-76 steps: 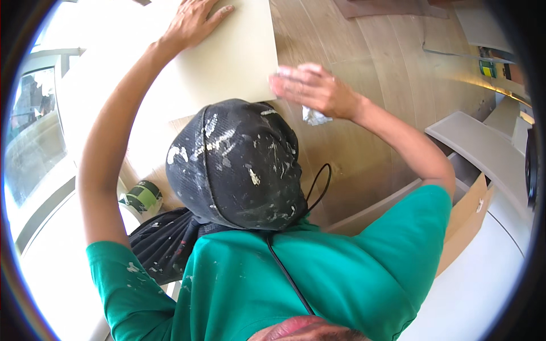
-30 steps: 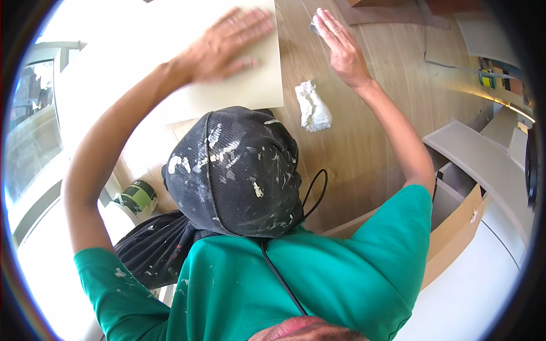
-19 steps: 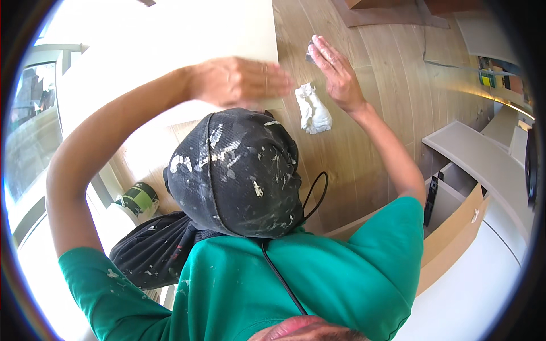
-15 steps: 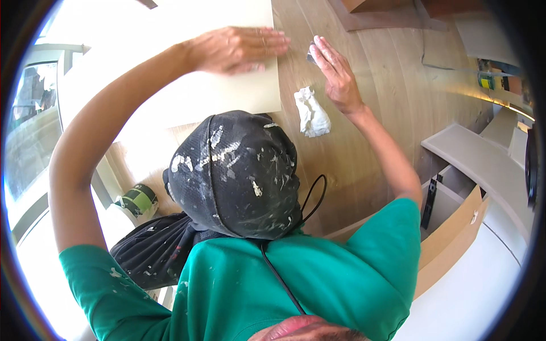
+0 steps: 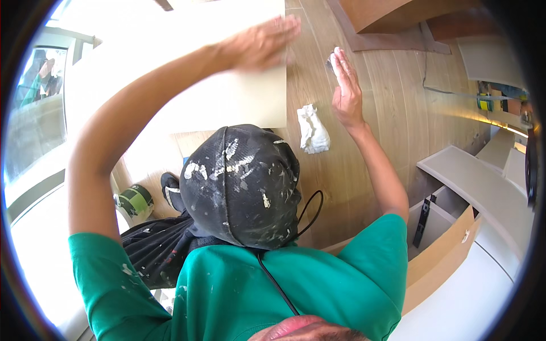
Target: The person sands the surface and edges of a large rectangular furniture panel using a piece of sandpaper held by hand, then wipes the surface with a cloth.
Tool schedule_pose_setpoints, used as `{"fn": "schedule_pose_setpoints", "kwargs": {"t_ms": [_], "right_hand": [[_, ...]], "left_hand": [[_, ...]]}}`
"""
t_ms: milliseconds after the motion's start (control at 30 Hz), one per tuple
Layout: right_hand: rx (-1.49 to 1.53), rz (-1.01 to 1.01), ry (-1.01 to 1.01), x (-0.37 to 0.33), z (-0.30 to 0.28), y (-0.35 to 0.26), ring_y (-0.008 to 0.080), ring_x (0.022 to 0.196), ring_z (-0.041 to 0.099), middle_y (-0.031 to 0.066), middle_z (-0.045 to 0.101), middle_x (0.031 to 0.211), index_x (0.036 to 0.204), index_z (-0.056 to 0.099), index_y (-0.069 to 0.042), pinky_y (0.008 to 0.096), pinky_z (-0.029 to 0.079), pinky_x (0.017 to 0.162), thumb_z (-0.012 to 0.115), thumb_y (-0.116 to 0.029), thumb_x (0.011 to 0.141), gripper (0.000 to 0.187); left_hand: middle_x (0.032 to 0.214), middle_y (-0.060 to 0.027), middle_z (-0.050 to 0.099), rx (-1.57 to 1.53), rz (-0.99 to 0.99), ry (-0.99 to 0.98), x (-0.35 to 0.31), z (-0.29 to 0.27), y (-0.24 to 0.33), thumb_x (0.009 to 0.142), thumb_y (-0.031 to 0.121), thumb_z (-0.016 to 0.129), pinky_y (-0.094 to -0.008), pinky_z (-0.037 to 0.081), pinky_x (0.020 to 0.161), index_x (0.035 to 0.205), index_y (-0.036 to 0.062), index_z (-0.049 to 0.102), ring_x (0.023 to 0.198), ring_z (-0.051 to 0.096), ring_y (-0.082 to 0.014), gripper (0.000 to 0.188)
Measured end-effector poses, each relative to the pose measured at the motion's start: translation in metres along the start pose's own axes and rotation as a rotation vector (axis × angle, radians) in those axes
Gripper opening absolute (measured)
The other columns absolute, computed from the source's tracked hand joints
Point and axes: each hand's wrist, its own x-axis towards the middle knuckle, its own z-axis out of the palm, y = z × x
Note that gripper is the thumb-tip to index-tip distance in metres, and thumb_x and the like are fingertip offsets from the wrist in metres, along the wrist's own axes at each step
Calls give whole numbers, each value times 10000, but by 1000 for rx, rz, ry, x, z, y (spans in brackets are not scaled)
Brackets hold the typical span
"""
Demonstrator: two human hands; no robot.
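A large pale board (image 5: 239, 105) lies across the upper left on the wood-look floor. Over its right edge is my left hand (image 5: 264, 42), smeared by motion, fingers stretched out and nothing visible in them. To the right of the board, above the floor, I hold my right hand (image 5: 347, 91) with its fingers straight and pressed together, dusted white. A small dark piece (image 5: 329, 65) shows at the left side of those fingertips; most of it is hidden. Between the board and my right forearm, a bunched white plastic bag or wrapper (image 5: 313, 132) rests on the floor.
My knee in paint-spotted black trousers (image 5: 242, 187) is below the board. A green-and-black can (image 5: 135, 200) stands left of it. At right are a cabinet with an open drawer (image 5: 438, 256) and a thin cable (image 5: 425, 71). Brown furniture (image 5: 392, 17) stands at upper right.
My left hand has shifted right and slightly up, past the board's edge. My right hand has moved a little right and down, still with the dark piece. The whole view has shifted slightly.
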Motion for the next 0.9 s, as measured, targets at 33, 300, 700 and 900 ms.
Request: {"fn": "schedule_pose_setpoints", "kwargs": {"t_ms": [33, 300, 700, 900], "right_hand": [[5, -3, 1, 0, -1, -1, 307, 1477, 453, 147, 505, 1569, 1485, 547, -22, 443, 389, 1211, 458, 169, 880, 642], [-52, -408, -211, -1, 15, -28, 250, 1515, 400, 85, 467, 1608, 1500, 525, -81, 417, 347, 1259, 505, 34, 986, 527], [-41, -120, -161, 168, 97, 113, 325, 1508, 382, 149, 365, 1652, 1596, 362, -62, 405, 312, 1285, 342, 180, 888, 748], [169, -7, -130, 158, 97, 81, 327, 1523, 345, 167, 341, 1656, 1597, 319, 7, 374, 307, 1284, 329, 166, 891, 724]], "left_hand": [[1697, -159, 251, -120, 126, 26, -14, -9, 19, 1108, 517, 276, -422, 152, 1320, 1628, 81, 272, 1583, 213, -247, 679], [1672, -143, 330, -596, 356, -19, -107, -44, 46, 1050, 451, 495, -449, 197, 1311, 1558, 57, 429, 1573, 258, -269, 646], [1723, -108, 208, -467, 69, -246, -178, -70, 22, 1037, 591, 417, -459, 117, 1322, 1654, 87, 223, 1599, 168, -272, 820], [1726, -109, 201, -468, 51, -244, -183, -72, 21, 1042, 588, 416, -447, 103, 1324, 1658, 82, 206, 1603, 153, -264, 824]]}}
